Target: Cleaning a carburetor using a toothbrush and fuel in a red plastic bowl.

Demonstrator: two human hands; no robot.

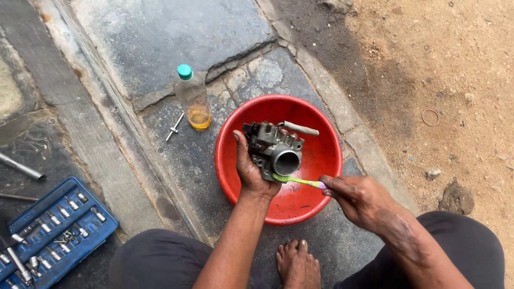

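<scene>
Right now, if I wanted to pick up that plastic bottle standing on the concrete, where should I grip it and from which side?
Grip the plastic bottle around its clear middle, above the yellow liquid, probably coming from its left. It stands upright and round, the red basin crowds its right, and only a small metal T-tool lies at its lower left.

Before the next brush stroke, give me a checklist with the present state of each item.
1. Left hand grips the metal engine part firmly: ok, fingers wrap its side.
2. Part held over the red basin: ok.
3. Right hand holds the toothbrush, head at the part's lower edge: ok.
4. Liquid in the basin: cannot tell.
5. Plastic bottle upright and capped: ok, a little yellow liquid at the bottom.
6. Blue socket set within reach: ok, open at the left knee.
</scene>
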